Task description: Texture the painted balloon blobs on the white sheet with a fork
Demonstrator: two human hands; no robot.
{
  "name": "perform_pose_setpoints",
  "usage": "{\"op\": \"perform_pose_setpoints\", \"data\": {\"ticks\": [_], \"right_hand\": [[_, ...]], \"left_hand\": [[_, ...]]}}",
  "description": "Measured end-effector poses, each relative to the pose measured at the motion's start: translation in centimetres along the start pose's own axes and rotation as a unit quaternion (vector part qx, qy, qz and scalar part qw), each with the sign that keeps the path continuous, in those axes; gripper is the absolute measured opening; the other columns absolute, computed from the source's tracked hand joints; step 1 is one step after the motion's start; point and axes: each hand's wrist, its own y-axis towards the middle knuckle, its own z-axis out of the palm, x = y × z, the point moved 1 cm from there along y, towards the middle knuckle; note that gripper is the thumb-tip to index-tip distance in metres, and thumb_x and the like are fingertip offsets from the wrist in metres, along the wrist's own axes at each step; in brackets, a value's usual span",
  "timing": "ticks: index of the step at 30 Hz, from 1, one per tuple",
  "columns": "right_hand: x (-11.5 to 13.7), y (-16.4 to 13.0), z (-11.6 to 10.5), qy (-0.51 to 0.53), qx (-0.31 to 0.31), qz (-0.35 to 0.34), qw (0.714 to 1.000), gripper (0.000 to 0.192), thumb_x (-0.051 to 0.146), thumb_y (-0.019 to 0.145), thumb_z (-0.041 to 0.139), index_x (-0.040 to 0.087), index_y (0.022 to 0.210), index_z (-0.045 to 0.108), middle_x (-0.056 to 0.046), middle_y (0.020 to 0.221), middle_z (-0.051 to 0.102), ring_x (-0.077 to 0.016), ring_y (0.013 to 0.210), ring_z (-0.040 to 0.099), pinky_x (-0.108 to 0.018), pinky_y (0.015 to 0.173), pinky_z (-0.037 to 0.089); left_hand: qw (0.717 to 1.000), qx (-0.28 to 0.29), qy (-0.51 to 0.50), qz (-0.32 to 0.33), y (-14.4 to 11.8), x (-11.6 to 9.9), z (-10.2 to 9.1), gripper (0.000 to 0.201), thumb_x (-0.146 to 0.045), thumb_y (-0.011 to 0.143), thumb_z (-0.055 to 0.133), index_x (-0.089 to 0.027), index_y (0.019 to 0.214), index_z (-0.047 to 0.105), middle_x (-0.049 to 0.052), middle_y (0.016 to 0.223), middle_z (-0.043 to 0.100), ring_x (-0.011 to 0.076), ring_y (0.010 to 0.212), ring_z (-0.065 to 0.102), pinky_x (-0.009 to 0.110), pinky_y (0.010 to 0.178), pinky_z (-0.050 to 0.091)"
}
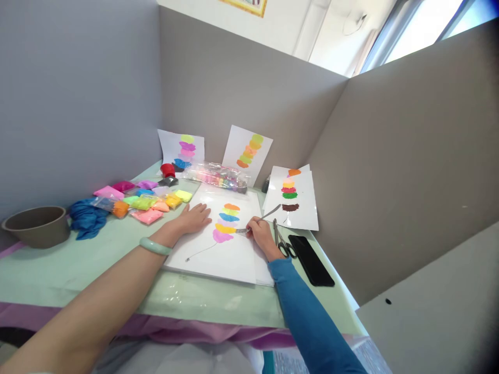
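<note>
My right hand (260, 232) is closed around a metal fork (273, 212). The fork's tines touch or hover just beside the yellow patch (225, 228) on a white sheet of paper (218, 262); I cannot tell which. Down the sheet runs a column of coloured patches, orange at the top and pink (222, 237) at the bottom, with a thin dark line trailing from the pink one. My left hand (195, 218) lies flat on the sheet's left side, fingers stretched out, left of the patches.
Scissors (283, 244) and a black phone (311, 261) lie to the right. Several bags of coloured clay (146, 216), a blue cloth (86, 217) and a grey pot (36, 228) sit left. Painted sheets (307, 205) lean along grey partitions (241, 78), behind a clear plastic bag (216, 175).
</note>
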Motion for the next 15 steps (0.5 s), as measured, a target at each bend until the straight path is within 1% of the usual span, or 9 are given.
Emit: {"op": "perform_pose_setpoints", "data": {"ticks": [5, 9, 12, 15], "right_hand": [[0.46, -0.16, 0.01, 0.047, 0.004, 0.021, 0.999, 0.017, 0.028, 0.071, 0.046, 0.019, 0.061, 0.057, 0.001, 0.045, 0.057, -0.0137, 0.048, 0.053, -0.023, 0.050, 0.037], [0.41, -0.15, 0.05, 0.098, -0.007, 0.041, 0.994, 0.015, 0.027, 0.070, 0.047, 0.019, 0.060, 0.056, 0.001, 0.042, 0.055, -0.0122, 0.042, 0.048, -0.023, 0.046, 0.034], [0.16, -0.02, 0.07, 0.098, -0.018, 0.042, 0.994, 0.015, 0.026, 0.070, 0.048, 0.019, 0.060, 0.056, 0.001, 0.042, 0.055, -0.0120, 0.041, 0.047, -0.023, 0.046, 0.034], [-0.01, 0.04, 0.08, 0.088, -0.014, 0.034, 0.995, 0.015, 0.027, 0.071, 0.048, 0.019, 0.060, 0.057, 0.001, 0.042, 0.057, -0.0123, 0.042, 0.049, -0.023, 0.047, 0.035]], "left_hand": [[1.000, 0.009, -0.011, 0.000, -0.38, -0.41, -0.50, 0.049, -0.041, 0.098, 0.025, -0.020, 0.140, 0.036, 0.013, 0.156, 0.022, 0.0241, 0.144, 0.014, 0.058, 0.112, 0.010], [1.000, 0.010, -0.012, 0.003, -0.23, -0.28, -0.37, 0.047, -0.041, 0.097, 0.025, -0.021, 0.139, 0.037, 0.013, 0.155, 0.024, 0.0247, 0.144, 0.015, 0.060, 0.111, 0.011], [1.000, 0.003, -0.005, 0.005, -0.15, -0.15, -0.24, 0.046, -0.041, 0.097, 0.026, -0.022, 0.138, 0.038, 0.013, 0.154, 0.026, 0.0248, 0.143, 0.017, 0.060, 0.111, 0.012], [1.000, 0.001, -0.006, 0.005, -0.18, -0.14, -0.20, 0.046, -0.042, 0.097, 0.025, -0.023, 0.138, 0.038, 0.012, 0.154, 0.026, 0.0244, 0.143, 0.017, 0.058, 0.111, 0.013]]}}
